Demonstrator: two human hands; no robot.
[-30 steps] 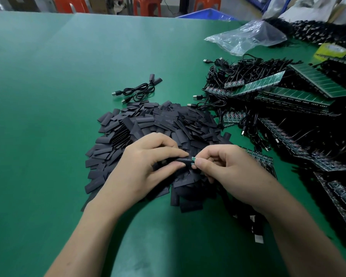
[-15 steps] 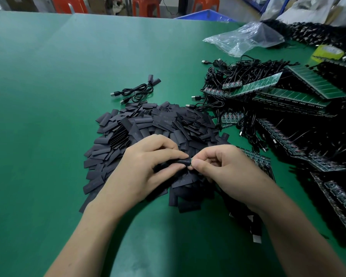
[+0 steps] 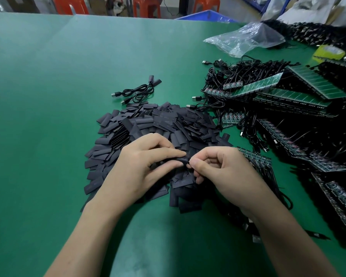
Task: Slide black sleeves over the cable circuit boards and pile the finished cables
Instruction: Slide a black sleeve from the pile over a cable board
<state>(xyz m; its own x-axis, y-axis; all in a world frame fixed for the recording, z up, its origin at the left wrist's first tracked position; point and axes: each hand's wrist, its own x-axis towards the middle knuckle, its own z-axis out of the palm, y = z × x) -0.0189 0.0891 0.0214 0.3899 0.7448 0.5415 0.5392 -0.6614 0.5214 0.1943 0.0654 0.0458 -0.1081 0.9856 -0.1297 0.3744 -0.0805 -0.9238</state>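
Pinching a black sleeve [image 3: 173, 161] between thumb and forefinger, your left hand [image 3: 140, 168] meets your right hand [image 3: 224, 170], whose fingers [image 3: 198, 163] press together at the sleeve's end. Both hover over the sleeve pile [image 3: 158, 132] on the bench [image 3: 48, 96]; finished cables [image 3: 137, 91] lie beyond.

Both forearms are bare right up to the bottom edge of the view, with no sleeve, glove, watch or ring on the left hand [image 3: 142, 166] or the right hand [image 3: 224, 170], fingernails short and unpainted.
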